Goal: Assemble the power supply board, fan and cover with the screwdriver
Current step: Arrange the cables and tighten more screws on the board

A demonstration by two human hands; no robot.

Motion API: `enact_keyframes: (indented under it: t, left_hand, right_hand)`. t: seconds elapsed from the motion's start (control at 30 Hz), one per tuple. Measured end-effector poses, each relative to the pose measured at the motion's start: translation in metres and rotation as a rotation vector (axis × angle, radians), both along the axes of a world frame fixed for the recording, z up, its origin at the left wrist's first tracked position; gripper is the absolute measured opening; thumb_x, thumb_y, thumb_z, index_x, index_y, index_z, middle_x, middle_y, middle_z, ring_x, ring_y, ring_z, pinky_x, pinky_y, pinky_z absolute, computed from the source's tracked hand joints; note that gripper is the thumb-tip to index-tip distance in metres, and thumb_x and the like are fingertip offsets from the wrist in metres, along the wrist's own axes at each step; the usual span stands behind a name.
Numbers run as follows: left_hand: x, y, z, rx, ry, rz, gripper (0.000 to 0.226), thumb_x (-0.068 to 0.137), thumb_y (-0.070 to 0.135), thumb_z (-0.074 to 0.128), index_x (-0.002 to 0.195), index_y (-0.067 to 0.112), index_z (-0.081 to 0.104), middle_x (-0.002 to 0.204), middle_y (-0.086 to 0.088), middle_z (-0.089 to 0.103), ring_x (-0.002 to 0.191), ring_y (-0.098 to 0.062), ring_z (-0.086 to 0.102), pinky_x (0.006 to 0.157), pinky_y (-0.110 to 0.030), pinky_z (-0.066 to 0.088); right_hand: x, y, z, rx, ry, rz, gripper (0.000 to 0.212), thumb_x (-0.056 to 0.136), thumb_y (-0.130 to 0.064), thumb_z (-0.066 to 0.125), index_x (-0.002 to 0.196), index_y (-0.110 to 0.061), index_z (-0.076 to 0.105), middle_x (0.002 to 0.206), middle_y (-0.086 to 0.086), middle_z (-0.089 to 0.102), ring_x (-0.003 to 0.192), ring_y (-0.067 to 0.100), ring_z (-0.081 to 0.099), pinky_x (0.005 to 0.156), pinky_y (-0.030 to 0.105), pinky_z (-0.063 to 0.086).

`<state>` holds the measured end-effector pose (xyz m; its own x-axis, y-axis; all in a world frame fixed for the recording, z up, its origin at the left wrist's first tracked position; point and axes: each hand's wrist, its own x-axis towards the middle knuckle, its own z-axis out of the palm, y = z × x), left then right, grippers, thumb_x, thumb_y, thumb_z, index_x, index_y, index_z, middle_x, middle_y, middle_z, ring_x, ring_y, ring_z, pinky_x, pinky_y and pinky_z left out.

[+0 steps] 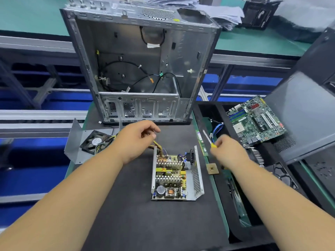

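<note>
Right hand (226, 151) hides most of the blurred screwdriver (208, 140).

no legible text; fan (96, 142) hub label and motherboard (257, 120) markings too small.

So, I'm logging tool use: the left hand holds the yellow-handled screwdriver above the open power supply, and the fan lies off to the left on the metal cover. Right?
Not quite. The head view shows the screwdriver in the right hand, not the left hand. The rest holds: it is above the open power supply, and the fan lies to the left on the metal cover.
</note>
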<state>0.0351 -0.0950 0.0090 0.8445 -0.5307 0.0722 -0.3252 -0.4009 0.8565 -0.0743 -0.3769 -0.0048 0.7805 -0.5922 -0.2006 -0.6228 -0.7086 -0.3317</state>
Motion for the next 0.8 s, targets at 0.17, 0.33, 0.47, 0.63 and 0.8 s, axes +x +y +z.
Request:
enact_keyframes:
  t: [0.17,0.33,0.47,0.63,0.8]
  left_hand:
    - [0.001,0.061,0.001,-0.124,0.063,0.135,0.023,0.091,0.007,0.061,0.093,0.029,0.069,0.079,0.004,0.062,0.066,-0.005,0.051,0.058,-0.013,0.045]
    - [-0.002,0.122,-0.012,-0.101,0.112,0.309,0.022,0.091,0.008,0.061,0.086,0.028,0.07,0.074,0.006,0.066,0.068,-0.01,0.053,0.068,-0.022,0.045]
    - [-0.011,0.159,-0.031,0.112,0.079,0.41,0.018,0.087,0.014,0.064,0.082,0.031,0.068,0.073,0.013,0.064,0.061,-0.006,0.051,0.065,-0.024,0.046]
    - [-0.025,0.188,-0.06,0.376,0.088,0.528,0.016,0.083,0.019,0.066,0.077,0.034,0.065,0.071,0.015,0.063,0.063,-0.003,0.056,0.057,-0.022,0.042]
    - [-0.026,0.193,-0.079,0.436,0.149,0.531,0.013,0.08,0.025,0.069,0.074,0.036,0.064,0.068,0.021,0.062,0.063,0.0,0.058,0.059,-0.025,0.047]
  right_hand:
    - [0.035,0.045,0.036,0.112,-0.348,0.117,0.006,0.086,-0.033,0.059,0.092,-0.032,0.058,0.072,-0.01,0.062,0.064,0.011,0.059,0.057,0.031,0.046]
    - [0.058,0.111,0.039,0.302,-0.472,0.225,0.01,0.083,-0.027,0.057,0.087,-0.036,0.06,0.074,-0.011,0.063,0.06,0.004,0.053,0.053,0.027,0.04]
    - [0.063,0.145,0.028,0.411,-0.474,0.291,0.01,0.082,-0.03,0.058,0.086,-0.039,0.06,0.077,-0.018,0.062,0.057,0.003,0.052,0.052,0.025,0.044]
    - [0.061,0.166,0.015,0.483,-0.44,0.321,0.013,0.081,-0.033,0.059,0.088,-0.044,0.061,0.082,-0.023,0.062,0.068,0.002,0.056,0.059,0.027,0.045]
    - [0.058,0.177,0.012,0.499,-0.409,0.337,0.014,0.083,-0.028,0.06,0.088,-0.041,0.062,0.08,-0.021,0.062,0.066,0.004,0.055,0.061,0.029,0.047]
